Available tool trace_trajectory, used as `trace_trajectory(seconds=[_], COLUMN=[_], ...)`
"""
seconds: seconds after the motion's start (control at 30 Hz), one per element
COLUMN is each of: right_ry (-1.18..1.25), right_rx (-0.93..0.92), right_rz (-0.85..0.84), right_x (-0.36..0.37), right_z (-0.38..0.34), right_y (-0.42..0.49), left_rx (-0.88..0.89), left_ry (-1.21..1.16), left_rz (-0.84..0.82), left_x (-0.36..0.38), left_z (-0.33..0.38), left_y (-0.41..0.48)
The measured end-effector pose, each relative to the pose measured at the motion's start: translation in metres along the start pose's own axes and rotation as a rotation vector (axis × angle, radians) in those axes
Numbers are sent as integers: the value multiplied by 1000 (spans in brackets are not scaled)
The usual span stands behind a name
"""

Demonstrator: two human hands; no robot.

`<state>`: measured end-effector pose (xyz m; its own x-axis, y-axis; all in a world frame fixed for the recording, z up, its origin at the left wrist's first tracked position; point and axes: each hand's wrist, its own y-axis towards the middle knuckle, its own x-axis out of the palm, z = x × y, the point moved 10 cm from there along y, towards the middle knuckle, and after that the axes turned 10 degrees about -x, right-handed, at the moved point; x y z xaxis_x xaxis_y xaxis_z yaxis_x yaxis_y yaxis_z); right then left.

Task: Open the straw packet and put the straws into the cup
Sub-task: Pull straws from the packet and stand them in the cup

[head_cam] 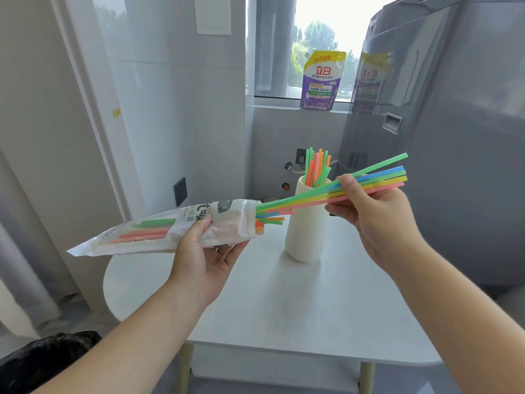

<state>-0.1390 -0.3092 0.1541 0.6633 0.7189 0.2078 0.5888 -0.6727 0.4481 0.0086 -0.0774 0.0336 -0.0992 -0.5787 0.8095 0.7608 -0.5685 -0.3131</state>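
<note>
Head view: left hand (203, 248) reaches forward, palm up, fingers and thumb wrapped round the straw packet (167, 228) above the table (284, 314). Right hand (375, 220) pinches a fan of straws (312, 193) half drawn from the packet's mouth, crossing the ribbed cup (308, 231) that holds more straws.

Left grip (203, 245) holds the straw packet (159, 228) above the white table (284, 308). Right grip (375, 214) pinches a bundle of straws (380, 177), left ends inside the packet's open mouth, crossing the ribbed cup (308, 231) containing upright straws (318, 166).
</note>
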Motion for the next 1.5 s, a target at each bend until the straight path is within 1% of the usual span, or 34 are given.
trace_trajectory(seconds=[0.33,0.53,0.73,0.83,1.03,1.13,1.3,1.5], right_ry=[-86,-124,-320,-395,-565,-613,-687,-786], right_rx=[-59,-139,-252,-305,-323,-339,-295,-197], right_rz=[22,143,229,212,144,116,35,-67], right_x=[-39,-74,-85,-77,-49,-39,-30,-9], right_z=[-40,-65,-83,-93,-108,-120,-120,-97], right_y=[21,30,28,30,52,63,74,90], left_rx=[7,10,-36,-49,-58,-48,-38,-45], left_ry=[6,40,58,62,50,50,53,50], left_rz=[18,7,-14,-19,-10,-22,-35,-35], left_x=[-4,-2,3,5,3,3,2,5], left_z=[2,-1,-14,-17,-19,-16,-12,-14], left_y=[3,4,2,1,0,0,1,0])
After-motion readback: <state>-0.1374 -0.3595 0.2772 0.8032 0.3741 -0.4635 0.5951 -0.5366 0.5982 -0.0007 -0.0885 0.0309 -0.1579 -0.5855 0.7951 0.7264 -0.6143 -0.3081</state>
